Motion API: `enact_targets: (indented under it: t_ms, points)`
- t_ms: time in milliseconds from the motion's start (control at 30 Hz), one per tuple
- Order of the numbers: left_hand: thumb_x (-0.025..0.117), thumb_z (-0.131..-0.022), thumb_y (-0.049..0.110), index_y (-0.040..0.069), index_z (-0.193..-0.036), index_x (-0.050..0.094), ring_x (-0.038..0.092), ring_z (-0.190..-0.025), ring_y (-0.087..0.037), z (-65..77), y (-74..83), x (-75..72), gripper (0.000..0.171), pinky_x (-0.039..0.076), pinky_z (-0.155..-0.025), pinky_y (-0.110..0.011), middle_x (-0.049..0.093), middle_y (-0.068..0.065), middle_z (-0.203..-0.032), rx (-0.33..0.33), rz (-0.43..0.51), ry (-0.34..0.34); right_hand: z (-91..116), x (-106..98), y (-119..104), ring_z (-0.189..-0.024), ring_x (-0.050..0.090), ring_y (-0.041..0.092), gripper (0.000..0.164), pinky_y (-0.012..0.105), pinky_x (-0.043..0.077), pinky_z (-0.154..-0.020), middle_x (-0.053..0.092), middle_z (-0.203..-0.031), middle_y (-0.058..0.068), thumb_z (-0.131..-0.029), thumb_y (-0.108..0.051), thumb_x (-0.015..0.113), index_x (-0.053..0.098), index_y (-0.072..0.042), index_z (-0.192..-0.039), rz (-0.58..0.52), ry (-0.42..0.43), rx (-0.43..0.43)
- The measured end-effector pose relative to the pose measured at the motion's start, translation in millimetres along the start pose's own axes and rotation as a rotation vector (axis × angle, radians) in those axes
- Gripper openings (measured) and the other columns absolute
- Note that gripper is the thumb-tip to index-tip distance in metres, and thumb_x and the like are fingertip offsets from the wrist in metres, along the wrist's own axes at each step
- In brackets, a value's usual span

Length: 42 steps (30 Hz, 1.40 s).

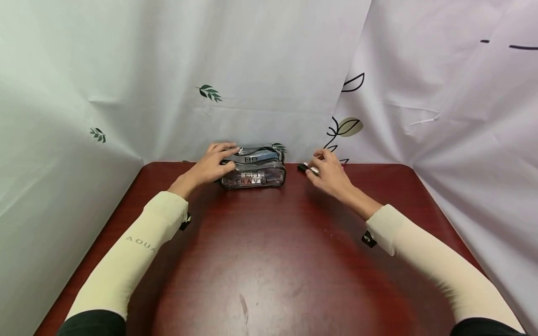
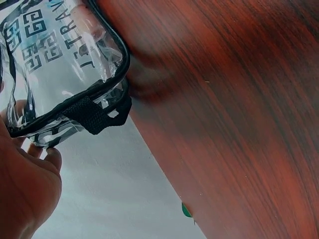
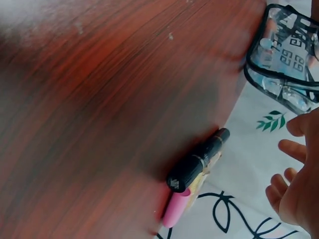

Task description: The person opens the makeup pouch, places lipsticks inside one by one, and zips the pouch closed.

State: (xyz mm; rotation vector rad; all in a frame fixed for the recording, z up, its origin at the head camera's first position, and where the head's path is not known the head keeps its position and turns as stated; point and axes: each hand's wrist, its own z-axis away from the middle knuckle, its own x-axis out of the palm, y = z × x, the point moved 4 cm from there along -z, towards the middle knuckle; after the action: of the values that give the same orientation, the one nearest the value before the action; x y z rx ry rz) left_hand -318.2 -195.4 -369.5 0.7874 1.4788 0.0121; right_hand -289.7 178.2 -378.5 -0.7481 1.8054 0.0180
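A clear zip pouch [image 1: 252,169] with black trim and the word TRAVEL sits near the table's far edge. My left hand [image 1: 212,163] grips its left end, thumb at the front and fingers over the top. In the left wrist view a black webbing loop [image 2: 94,114] shows at that end of the pouch. To the right lies a black cosmetic tube [image 3: 197,162], beside a pink tube [image 3: 176,208] and a yellowish item [image 3: 197,185] partly hidden behind it. My right hand [image 1: 329,172] hovers by these small items, fingers loosely bent and holding nothing.
The glossy red-brown table [image 1: 260,252] has rounded far corners. White cloth [image 1: 269,60] with leaf prints hangs right behind its far edge and along both sides. Small items show through the pouch's clear wall.
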Motion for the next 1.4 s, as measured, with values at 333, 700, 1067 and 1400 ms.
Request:
enact_targets:
  t_ms: [333,700,1067,1400]
  points:
    - [0.042,-0.110,0.033,0.010,-0.175,0.043,0.021,-0.170,-0.044,-2.4,-0.7,2.3,0.069,0.026,-0.131,-0.072,0.033,-0.016,-0.185,0.001,-0.013,0.001,6,7,24,-0.148,0.047,0.054,0.026,0.070,0.037,-0.125,0.052,-0.162,0.030,-0.105,-0.023,0.072,0.081,0.000,-0.112,0.077,-0.145,0.111]
    - [0.045,-0.109,0.031,0.009,-0.174,0.046,0.023,-0.170,-0.043,-2.4,-0.4,-0.3,0.069,0.027,-0.132,-0.071,0.036,-0.014,-0.183,0.000,-0.016,0.027,7,11,38,-0.146,0.045,0.058,0.023,0.072,0.039,-0.119,0.050,-0.163,0.036,-0.099,-0.020,0.078,0.080,0.001,-0.108,0.093,-0.183,0.157]
    - [0.043,-0.109,0.033,0.012,-0.175,0.045,0.022,-0.171,-0.043,-2.9,-2.0,2.9,0.069,0.027,-0.132,-0.072,0.035,-0.014,-0.184,-0.008,-0.020,0.014,4,37,71,-0.131,0.050,0.059,0.024,0.070,0.042,-0.098,0.057,-0.147,0.033,-0.090,-0.028,0.087,0.076,-0.006,-0.088,0.122,-0.192,0.129]
    - [0.044,-0.110,0.032,0.012,-0.175,0.044,0.021,-0.171,-0.042,0.1,-1.0,1.3,0.068,0.027,-0.132,-0.071,0.034,-0.013,-0.184,-0.013,-0.008,0.014,8,27,45,-0.135,0.050,0.059,0.023,0.070,0.044,-0.108,0.057,-0.149,0.035,-0.093,-0.022,0.081,0.074,-0.001,-0.090,0.158,-0.205,0.109]
